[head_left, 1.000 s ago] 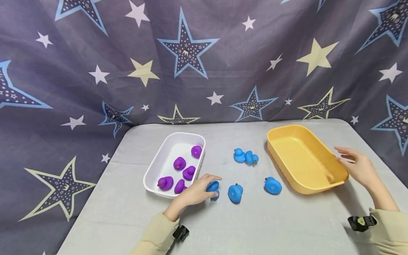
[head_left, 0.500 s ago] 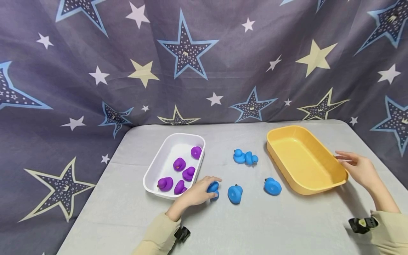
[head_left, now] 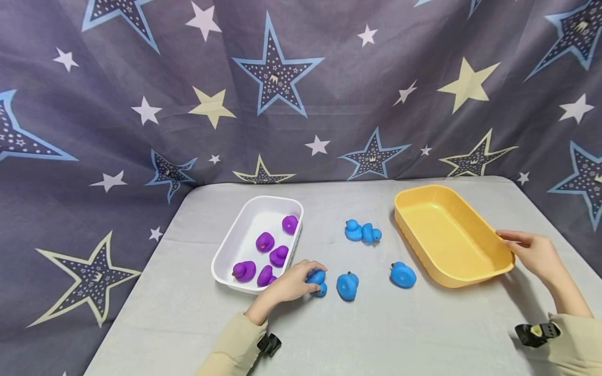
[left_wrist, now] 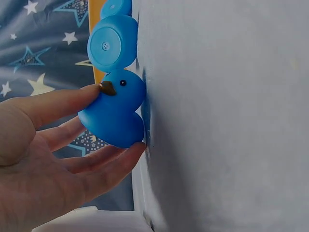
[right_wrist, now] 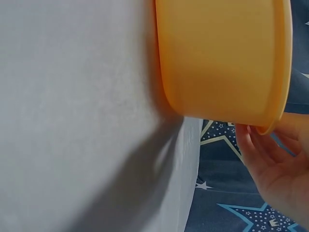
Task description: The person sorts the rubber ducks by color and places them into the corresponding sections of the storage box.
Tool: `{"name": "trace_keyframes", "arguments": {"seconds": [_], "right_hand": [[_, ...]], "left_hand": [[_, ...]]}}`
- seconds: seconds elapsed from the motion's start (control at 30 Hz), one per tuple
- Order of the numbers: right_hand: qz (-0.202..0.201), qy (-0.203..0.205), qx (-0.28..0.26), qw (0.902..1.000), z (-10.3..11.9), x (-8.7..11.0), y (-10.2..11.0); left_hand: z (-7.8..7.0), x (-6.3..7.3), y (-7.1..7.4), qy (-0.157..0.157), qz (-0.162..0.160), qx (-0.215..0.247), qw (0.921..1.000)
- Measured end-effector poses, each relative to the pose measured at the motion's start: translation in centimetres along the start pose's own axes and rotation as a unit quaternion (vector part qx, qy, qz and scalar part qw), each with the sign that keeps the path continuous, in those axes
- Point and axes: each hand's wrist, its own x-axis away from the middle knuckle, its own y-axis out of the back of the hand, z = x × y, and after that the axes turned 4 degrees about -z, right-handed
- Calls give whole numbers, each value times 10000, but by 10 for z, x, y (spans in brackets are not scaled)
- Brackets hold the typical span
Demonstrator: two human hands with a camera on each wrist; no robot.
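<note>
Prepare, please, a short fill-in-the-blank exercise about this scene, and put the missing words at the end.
1. The white tray contains exactly ____ purple ducks.
2. The left hand holds a duck whose colour is ____.
3. At the rim of the yellow tray is the person's ____ hand.
4. The cloth behind the trays is patterned with ____.

Missing words: five; blue; right; stars.

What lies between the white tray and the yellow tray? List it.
The head view shows five blue ducks: the leftmost duck in the left grip, two side by side farther back, two apart nearer.
</note>
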Motion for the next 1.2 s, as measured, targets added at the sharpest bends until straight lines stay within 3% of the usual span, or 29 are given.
{"name": "trace_keyframes", "arguments": {"seconds": [0.07,0.17,0.7,1.0,1.2], "right_hand": [[68,-81,119,9999,-18,-4,-4],[202,-229,61,9995,-27,-6,-5],[137,-373,-226,9990,-23,-1,-6],[225,-439,-164,9986,-17,-1,-5],[183,-446,-258,9985,-14,-1,-4]], "left_hand": [[0,0,0,-10,-4,49,10000],[-1,-1,1,-26,-11,168,9999],[-17,-9,12,-136,-476,692,9964],[-26,-21,10,-164,-733,752,9943],[-38,-32,8,-331,-938,1077,9892]]}}
